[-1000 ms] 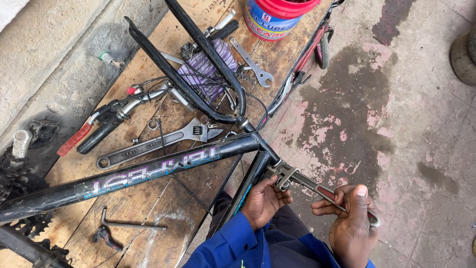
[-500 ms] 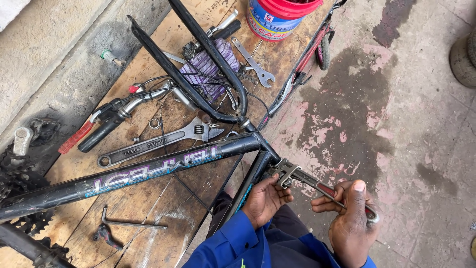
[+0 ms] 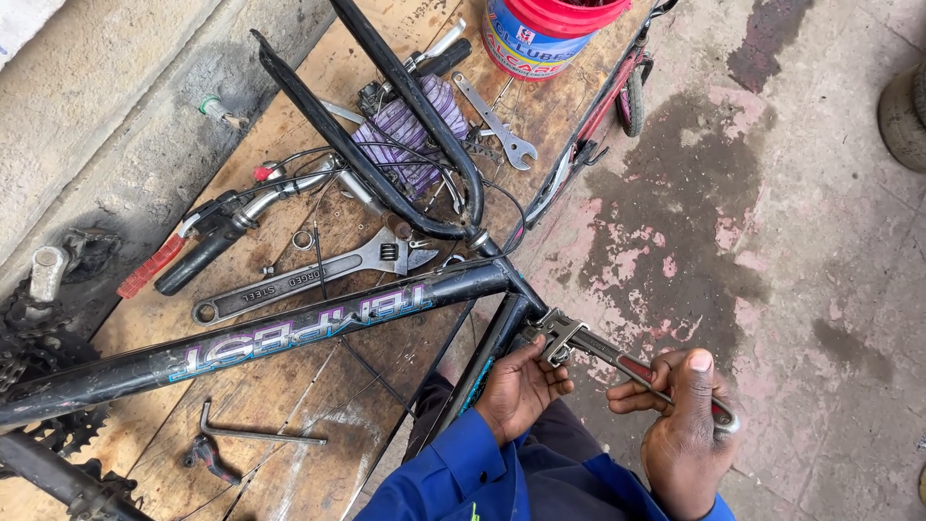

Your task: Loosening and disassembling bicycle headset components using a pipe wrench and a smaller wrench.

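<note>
Right hand (image 3: pixel 687 434) closed around the red-gripped handle of an adjustable wrench (image 3: pixel 617 357), fingers (image 3: pixel 637 394) wrapped underneath, thumb laid along the top. Long axis of the wrench running up and leftward from that grip, head end lying away from the right fingers and right at the left ones. Left hand (image 3: pixel 519 386) nearer the wrench head, fingers (image 3: pixel 552 371) curled beside it and touching it, seemingly steadying it against the frame; whether anything small is pinched there cannot be told. Wrench head (image 3: pixel 558 333) set at the lower end of the head tube (image 3: pixel 516 314), just above the left fingers, at the junction of the dark bicycle frame (image 3: pixel 289 333). Blue sleeves below both hands.

Farther beyond the fingers, on the wooden table (image 3: pixel 318 453): a large steel adjustable spanner (image 3: pixel 309 280) lying just past the frame tube, a black fork (image 3: pixel 386 125) rising away, a purple striped cloth (image 3: pixel 410 135), a handlebar with a red-tipped brake lever (image 3: pixel 193 241). Farther still, an open-ended spanner (image 3: pixel 497 125) and a blue bucket with a red rim (image 3: pixel 545 34). Off to the left of the left fingers, an Allen key (image 3: pixel 256 434) and toothed sprockets (image 3: pixel 39 338).
</note>
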